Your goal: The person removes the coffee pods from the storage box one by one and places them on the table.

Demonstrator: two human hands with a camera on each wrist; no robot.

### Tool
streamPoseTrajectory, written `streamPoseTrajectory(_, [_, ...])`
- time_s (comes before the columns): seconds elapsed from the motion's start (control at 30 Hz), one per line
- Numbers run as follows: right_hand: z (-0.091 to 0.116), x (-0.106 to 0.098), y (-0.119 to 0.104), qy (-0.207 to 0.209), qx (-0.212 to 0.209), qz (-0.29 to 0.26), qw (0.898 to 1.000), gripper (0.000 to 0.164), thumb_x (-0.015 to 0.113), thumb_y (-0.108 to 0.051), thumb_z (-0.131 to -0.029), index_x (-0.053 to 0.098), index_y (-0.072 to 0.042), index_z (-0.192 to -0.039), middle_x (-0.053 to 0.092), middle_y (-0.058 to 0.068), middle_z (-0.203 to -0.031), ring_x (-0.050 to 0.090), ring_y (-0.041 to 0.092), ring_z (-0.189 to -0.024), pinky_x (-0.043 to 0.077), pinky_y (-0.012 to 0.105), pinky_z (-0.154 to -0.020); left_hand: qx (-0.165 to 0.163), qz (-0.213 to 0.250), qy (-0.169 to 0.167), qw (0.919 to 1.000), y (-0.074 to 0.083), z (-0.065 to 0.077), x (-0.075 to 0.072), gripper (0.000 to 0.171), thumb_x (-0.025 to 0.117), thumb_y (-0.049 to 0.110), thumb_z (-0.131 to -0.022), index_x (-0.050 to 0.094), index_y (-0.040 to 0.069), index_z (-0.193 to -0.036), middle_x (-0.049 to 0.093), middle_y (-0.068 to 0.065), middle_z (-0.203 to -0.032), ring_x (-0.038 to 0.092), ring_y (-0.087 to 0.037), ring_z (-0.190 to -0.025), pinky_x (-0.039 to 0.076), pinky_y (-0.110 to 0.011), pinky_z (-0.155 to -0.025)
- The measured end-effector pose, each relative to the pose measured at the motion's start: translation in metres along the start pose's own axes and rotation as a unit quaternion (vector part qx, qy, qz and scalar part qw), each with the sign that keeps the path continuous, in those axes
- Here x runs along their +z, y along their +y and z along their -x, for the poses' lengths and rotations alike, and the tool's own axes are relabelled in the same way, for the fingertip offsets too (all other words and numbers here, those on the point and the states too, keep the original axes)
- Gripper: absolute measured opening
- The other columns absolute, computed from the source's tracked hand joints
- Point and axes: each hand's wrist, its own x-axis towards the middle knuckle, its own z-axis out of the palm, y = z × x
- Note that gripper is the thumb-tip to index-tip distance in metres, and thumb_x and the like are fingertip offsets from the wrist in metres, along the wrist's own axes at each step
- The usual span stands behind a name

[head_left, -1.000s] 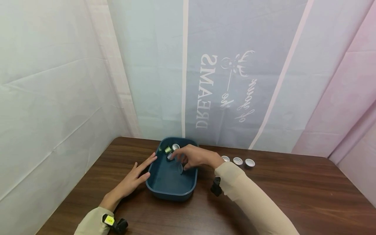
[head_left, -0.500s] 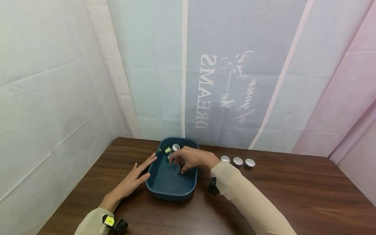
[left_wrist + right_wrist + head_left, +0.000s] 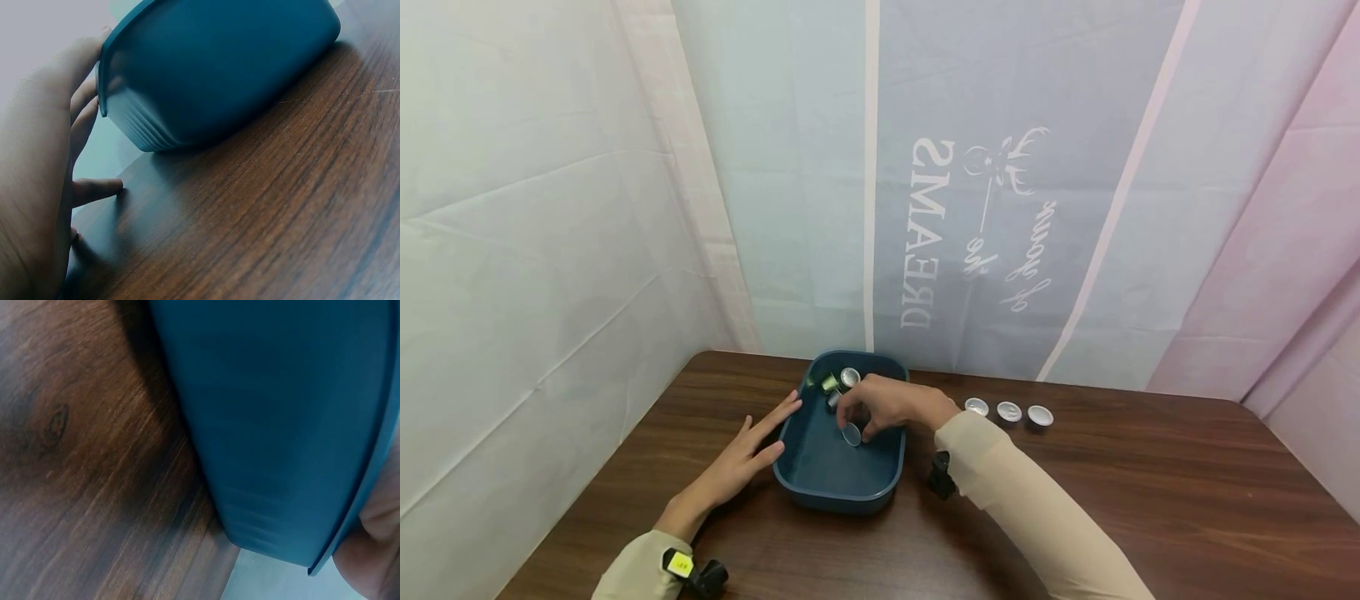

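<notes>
A deep blue plastic bin stands on the wooden table. My right hand reaches over its right rim and pinches a coffee capsule between thumb and fingers, the pale round lid tilted toward the head camera. Farther back inside the bin lie a green capsule, a silver-lidded capsule and a silvery-sided capsule. With fingers spread and nearly straight, my left hand rests against the bin's left rim. The left wrist view has the fingers right at that rim; in the right wrist view the bin wall hides most of my right hand.
Three silver-lidded capsules, the left one, the middle one and the right one, stand in a row on the table right of the bin. A printed curtain hangs close behind the table's far edge.
My right hand has shifted slightly left inside the bin. The pinched capsule has moved left with it and turned from nearly edge-on to show its lid. My left hand has stayed put.
</notes>
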Motion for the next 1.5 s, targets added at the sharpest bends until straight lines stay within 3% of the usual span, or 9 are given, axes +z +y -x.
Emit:
streamPoseTrajectory(0.57, [0.001,-0.001,0.0,0.005,-0.009,-0.016,1.0,0.03,0.082,-0.005,-0.075,0.069,-0.02,-0.098,0.065,-0.012,-0.099,0.06,0.0,-0.091,0.048,0.015,-0.077,-0.007,-0.005,-0.002,1.0,0.001,0.0,0.0,0.056,0.044,0.011,-0.1,0.026,0.019,-0.153,0.015,-0.007,-0.159,0.016,-0.035,-0.142,-0.005,-0.077,-0.094])
streamPoseTrajectory(0.97, [0.015,-0.021,-0.001,0.062,-0.032,-0.082,0.994,0.032,0.08,-0.006,-0.077,0.069,-0.017,-0.105,0.064,-0.011,-0.105,0.061,0.002,-0.096,0.051,0.024,-0.083,-0.008,-0.004,0.0,1.0,0.001,0.0,0.0,0.057,0.045,0.009,-0.1,0.026,0.018,-0.153,0.016,-0.006,-0.159,0.017,-0.036,-0.142,-0.005,-0.078,-0.093])
streamPoseTrajectory(1.17, [0.027,-0.026,0.001,0.101,-0.032,-0.127,0.986,0.033,0.081,-0.007,-0.077,0.069,-0.019,-0.105,0.064,-0.011,-0.106,0.063,0.005,-0.097,0.051,0.026,-0.084,-0.007,-0.012,0.0,0.9999,-0.001,0.001,0.0,0.056,0.044,0.013,-0.101,0.026,0.017,-0.153,0.015,-0.003,-0.159,0.017,-0.035,-0.142,-0.005,-0.078,-0.094])
streamPoseTrajectory(1.5, [0.05,-0.033,0.005,0.158,-0.027,-0.164,0.973,0.034,0.081,-0.013,-0.077,0.069,-0.02,-0.108,0.065,-0.008,-0.107,0.063,0.008,-0.098,0.051,0.031,-0.086,-0.003,-0.01,0.003,0.9999,0.0,0.001,0.001,0.056,0.044,0.012,-0.101,0.026,0.019,-0.153,0.015,-0.01,-0.158,0.017,-0.037,-0.142,-0.006,-0.077,-0.094])
